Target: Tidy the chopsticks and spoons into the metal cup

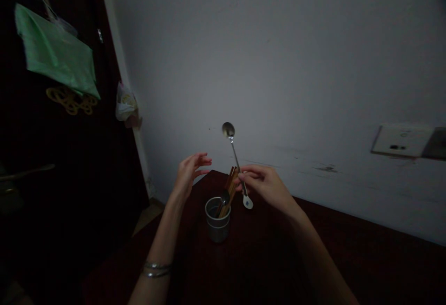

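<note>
Right hand [268,184], just right of frame centre: my fingers grasp a long spoon [235,155] near its pale handle end, bowl up, tilted left. Left hand [187,172], left of centre: fingers loosely curved, released. Metal cup [218,231] stands lower centre on the dark surface [195,226]; chopsticks [232,194] and a second spoon [225,197] lean in it.

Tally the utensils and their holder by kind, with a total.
Spoons: 2 (long-handled spoon in the right hand, dark spoon in the metal cup)
Metal cup: 1
Chopsticks: overlapping, too dim to count
Total: 3, leaving out the chopsticks
</note>
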The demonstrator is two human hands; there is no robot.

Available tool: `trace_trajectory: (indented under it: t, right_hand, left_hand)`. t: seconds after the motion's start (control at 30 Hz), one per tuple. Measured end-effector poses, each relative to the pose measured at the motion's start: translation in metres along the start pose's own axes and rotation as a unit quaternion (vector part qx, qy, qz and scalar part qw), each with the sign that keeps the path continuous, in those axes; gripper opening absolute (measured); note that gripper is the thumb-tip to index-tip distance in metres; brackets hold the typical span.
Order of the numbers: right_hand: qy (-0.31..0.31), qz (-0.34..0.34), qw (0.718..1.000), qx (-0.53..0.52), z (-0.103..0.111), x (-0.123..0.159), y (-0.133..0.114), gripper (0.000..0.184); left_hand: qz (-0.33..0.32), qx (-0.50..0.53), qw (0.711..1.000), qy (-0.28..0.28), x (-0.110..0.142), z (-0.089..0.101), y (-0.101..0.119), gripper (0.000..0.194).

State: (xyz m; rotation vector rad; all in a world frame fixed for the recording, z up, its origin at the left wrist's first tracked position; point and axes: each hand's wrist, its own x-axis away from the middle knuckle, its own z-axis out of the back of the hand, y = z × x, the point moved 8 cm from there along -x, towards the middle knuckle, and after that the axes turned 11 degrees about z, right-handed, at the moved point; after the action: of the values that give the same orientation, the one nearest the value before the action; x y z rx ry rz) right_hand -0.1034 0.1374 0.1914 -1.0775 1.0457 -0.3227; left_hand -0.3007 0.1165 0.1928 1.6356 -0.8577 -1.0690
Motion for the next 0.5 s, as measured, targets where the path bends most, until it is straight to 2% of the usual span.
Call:
trace_trajectory:
  t: [0.07,0.13,0.2,0.27,0.37,0.5]
  right_hand:
    - [0.061,-0.012,0.998,-0.008,0.031,-0.003,0.006,0.028]
    - [0.114,-0.032,0.993,0.001,0.061,-0.004,0.018,0.029]
    - [0.139,-0.067,0.988,0.017,0.083,-0.003,0.036,0.024]
    - [0.141,-0.105,0.983,0.042,0.097,-0.002,0.057,0.016]
    - [0.124,-0.152,0.978,0.066,0.101,-0.001,0.093,0.007]
    - [0.064,-0.22,0.972,0.055,0.081,0.001,0.15,0.004]
  left_hand:
    - [0.104,-0.122,0.987,-0.034,-0.012,0.002,-0.037,0.032]
    - [0.163,-0.247,0.951,-0.093,-0.018,0.002,-0.071,0.026]
    - [0.166,-0.327,0.915,-0.169,-0.018,-0.004,-0.094,0.019]
    - [0.153,-0.37,0.884,-0.241,-0.015,-0.012,-0.111,0.016]
    - [0.15,-0.405,0.847,-0.311,-0.011,-0.019,-0.129,0.018]
    - [0.173,-0.44,0.808,-0.35,-0.008,-0.021,-0.143,0.022]
